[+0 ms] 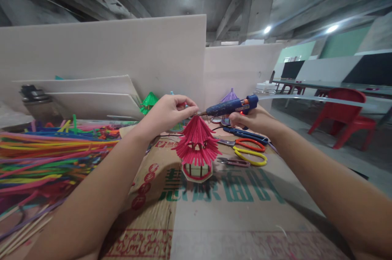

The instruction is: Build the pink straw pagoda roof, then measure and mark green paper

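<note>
Head cam: pink pagoda model (197, 147) upright on the printed cardboard (226, 223), peak btwn both hands; L hand (171, 110) nearer, thumb + fingertips pressed together just beside it. R hand (255, 119) grips the blue glue gun (225, 107), long axis aimed left at the peak. Nozzle contact's blurry, can't tell if L's pinching anything tbh.

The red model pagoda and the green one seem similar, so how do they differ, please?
The red pagoda is in front, the green pagoda farther back. The red pagoda shows nearly whole; the green pagoda is partly hidden behind the left hand. Both have pointed, ridged roofs.
</note>
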{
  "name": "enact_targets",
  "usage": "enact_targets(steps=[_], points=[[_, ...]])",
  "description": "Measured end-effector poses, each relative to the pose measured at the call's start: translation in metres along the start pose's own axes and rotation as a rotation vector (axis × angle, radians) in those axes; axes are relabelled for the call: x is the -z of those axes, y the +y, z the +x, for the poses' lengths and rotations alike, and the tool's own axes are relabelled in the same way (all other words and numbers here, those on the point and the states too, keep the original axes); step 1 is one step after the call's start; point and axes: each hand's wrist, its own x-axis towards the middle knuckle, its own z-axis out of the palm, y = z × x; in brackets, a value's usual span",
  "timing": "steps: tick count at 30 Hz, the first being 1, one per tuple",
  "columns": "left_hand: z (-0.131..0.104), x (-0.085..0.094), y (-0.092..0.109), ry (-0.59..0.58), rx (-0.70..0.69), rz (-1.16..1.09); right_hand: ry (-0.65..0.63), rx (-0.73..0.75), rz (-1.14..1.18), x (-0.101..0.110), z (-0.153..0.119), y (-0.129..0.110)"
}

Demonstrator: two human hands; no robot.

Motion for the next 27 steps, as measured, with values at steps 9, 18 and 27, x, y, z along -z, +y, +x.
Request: enact_targets(steps=[9,18,27], points=[[-0.001,0.002,0.000,-0.009,0.001,-0.007,0.010,-0.005,-0.030,0.000,0.001,0.004],[0.000,0.002,-0.002,-0.038,0.008,-0.028,-0.105,0.094,0.041,0.003,0.003,0.013],[0.000,0.001,-0.001,-0.031,0.012,-0.018,-0.108,0.084,0.071,0.001,0.000,0.003]])
